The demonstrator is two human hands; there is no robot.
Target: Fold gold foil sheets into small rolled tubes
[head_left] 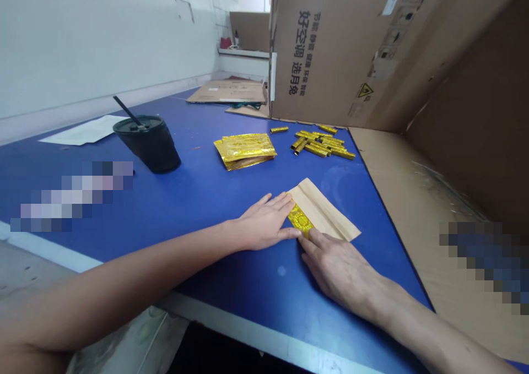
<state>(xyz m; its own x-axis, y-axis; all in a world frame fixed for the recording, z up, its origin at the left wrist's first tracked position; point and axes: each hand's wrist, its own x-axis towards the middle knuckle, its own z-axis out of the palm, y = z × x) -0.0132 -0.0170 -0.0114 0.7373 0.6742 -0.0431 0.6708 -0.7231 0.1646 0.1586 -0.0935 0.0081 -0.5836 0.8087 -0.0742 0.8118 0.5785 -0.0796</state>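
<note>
A sheet of gold-faced joss paper (324, 206) lies tan side up on the blue table, with its near-left edge folded over into a gold strip. My left hand (266, 222) lies flat with fingers stretched out, the fingertips on the far end of the strip and the thumb by its near end. Against that near end, my right hand (330, 255) is closed, its fingers curled together and pressing on the fold. Beyond the hands are a stack of gold paper sheets (246, 149) and a pile of small folded gold tubes (322, 142).
A dark cup (155, 145) with a straw stands at the left, near a white sheet (85, 131). A large cardboard box (334, 49) rises behind the tubes, and cardboard (388, 198) runs along the table's right edge. Flattened cardboard (227, 91) lies at the back.
</note>
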